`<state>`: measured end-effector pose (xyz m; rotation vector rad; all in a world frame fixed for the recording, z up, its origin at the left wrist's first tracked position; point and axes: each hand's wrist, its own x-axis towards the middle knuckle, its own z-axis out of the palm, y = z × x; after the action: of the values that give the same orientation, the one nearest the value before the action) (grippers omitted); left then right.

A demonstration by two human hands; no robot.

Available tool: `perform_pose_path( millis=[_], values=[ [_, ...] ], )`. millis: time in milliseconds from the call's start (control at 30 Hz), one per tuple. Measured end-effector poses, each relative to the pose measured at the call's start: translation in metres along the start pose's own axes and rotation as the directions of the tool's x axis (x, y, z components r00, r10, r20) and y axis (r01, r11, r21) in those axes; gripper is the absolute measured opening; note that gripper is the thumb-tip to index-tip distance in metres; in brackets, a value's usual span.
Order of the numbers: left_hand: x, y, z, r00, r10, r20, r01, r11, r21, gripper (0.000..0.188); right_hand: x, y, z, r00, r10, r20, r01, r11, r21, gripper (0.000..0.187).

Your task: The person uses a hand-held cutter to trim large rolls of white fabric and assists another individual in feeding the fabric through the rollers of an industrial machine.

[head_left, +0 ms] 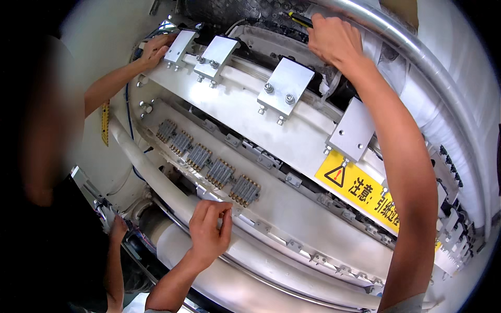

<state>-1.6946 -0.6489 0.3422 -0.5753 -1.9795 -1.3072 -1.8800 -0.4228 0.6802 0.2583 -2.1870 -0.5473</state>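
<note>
Here, a black-lettered yellow label (pixel 359 192) below right hand (pixel 334 43) with yellow-black tool (pixel 300 20)

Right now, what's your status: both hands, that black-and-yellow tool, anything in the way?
Right hand: holding black-and-yellow tool. Left hand: fingers curled, near brass-tipped fittings. Possibly in the way: co-worker's hand at leftmost silver block.

Four silver blocks (pixel 286 83), bolts in their edges, sit in a slanting row along a white beam (pixel 188 96). Toward the beam's right end is a yellow sign (pixel 360 192) — black print, warning triangle. Upper right, a shiny pipe (pixel 399 37) curves past white sheeting (pixel 451 41). Left: a person (pixel 57 245) in black — nearby, a yellow ruler (pixel 105 123) and blue cable (pixel 127 104). Lower down, a pale roller (pixel 250 271).
</note>
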Motion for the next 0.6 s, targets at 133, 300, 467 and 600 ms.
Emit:
perform_pose_path(
  millis=[133,300,467,600],
  values=[
    [0.002,0.002,-0.003,0.999,0.037,0.009,-0.037,0.999,0.005,0.018,0.002,-0.001,-0.001,0.999,0.034,0.024,-0.034,0.999,0.009,0.032],
    [-0.002,0.002,0.001,1.0,0.015,-0.005,-0.015,1.0,0.022,0.023,0.005,0.004,-0.001,0.999,0.043,0.022,-0.045,0.996,0.075,0.032],
    [-0.001,0.005,0.003,1.0,0.026,0.009,-0.026,0.999,0.047,0.023,0.008,0.007,-0.001,0.982,0.174,0.067,-0.184,0.965,0.187,0.029],
    [-0.004,-0.004,0.002,1.0,0.007,-0.007,-0.006,0.999,0.032,0.022,0.01,-0.007,-0.002,0.996,-0.047,0.076,0.05,0.998,-0.039,0.027]
  ],
)
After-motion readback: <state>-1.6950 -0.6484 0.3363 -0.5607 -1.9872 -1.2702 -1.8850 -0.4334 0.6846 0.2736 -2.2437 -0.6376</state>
